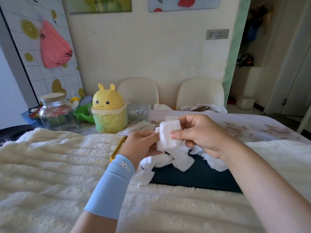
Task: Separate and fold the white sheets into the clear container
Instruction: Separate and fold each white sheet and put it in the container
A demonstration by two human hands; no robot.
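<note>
Head view: both hands up over the desk, working one white sheet (169,135) between them. Left hand (143,145) pinches its lower-left edge, right hand (200,132) clamps it from the right w/ thumb across the front, prob. to keep the fold from springing open. Sheet looks thick, soft, ribbed, already folded into a small compact pad. Rest of the sheets (176,161) lie crumpled just below the hands on a dark mat (193,177), w/in easy reach. Clear container (138,112) sits beyond the left hand, well apart, so pad not stowed yet.
</note>
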